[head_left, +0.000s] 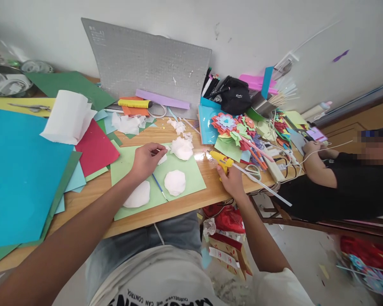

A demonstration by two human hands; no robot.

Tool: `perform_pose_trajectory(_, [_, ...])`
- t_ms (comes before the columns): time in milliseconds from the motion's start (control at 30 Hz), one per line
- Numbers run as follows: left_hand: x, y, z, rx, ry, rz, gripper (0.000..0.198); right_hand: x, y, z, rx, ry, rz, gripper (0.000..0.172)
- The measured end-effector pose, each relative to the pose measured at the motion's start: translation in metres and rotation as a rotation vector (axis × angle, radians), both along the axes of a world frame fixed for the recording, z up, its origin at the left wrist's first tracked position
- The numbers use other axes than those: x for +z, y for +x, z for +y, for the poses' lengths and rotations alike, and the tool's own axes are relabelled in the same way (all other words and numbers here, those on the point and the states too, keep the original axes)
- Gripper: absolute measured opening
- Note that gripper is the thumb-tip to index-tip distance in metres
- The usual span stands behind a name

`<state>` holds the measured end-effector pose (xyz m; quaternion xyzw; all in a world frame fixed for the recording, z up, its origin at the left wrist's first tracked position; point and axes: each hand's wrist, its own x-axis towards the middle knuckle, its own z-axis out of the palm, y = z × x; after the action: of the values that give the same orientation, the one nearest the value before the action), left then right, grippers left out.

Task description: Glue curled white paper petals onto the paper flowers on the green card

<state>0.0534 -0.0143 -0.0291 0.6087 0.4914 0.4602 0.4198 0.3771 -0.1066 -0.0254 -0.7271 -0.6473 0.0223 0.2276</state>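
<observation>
My right hand is wrapped round the handle of a yellow hot glue gun, with a long glue stick trailing out behind it. The fingers of my left hand are pinched on a small piece of white paper, partly hidden by them. Beneath lies a light green sheet. On it rest a fluffy white paper flower, a white paper circle and a larger white paper piece partly under my left wrist. A thin blue brush lies between them.
Blue card, a white paper roll and red paper are on the left. A grey cutting mat leans against the wall. Paper flowers and scissors lie right. Another person sits at the far right.
</observation>
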Motion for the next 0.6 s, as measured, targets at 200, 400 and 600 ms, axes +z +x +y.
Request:
perform_pose_trajectory(200, [0.000,-0.001,0.000,0.002,0.037,0.031,0.026,0.005,-0.003,-0.005,-0.003,0.015,0.004,0.051])
perform_pose_trajectory(400, [0.006,-0.002,0.000,-0.027,0.070,0.070,0.024,0.003,0.002,-0.012,-0.028,0.003,-0.015,0.047])
perform_pose_trajectory(600, [0.011,-0.004,0.004,-0.031,0.027,0.106,0.023,0.000,0.003,-0.040,-0.084,0.191,0.039,0.042])
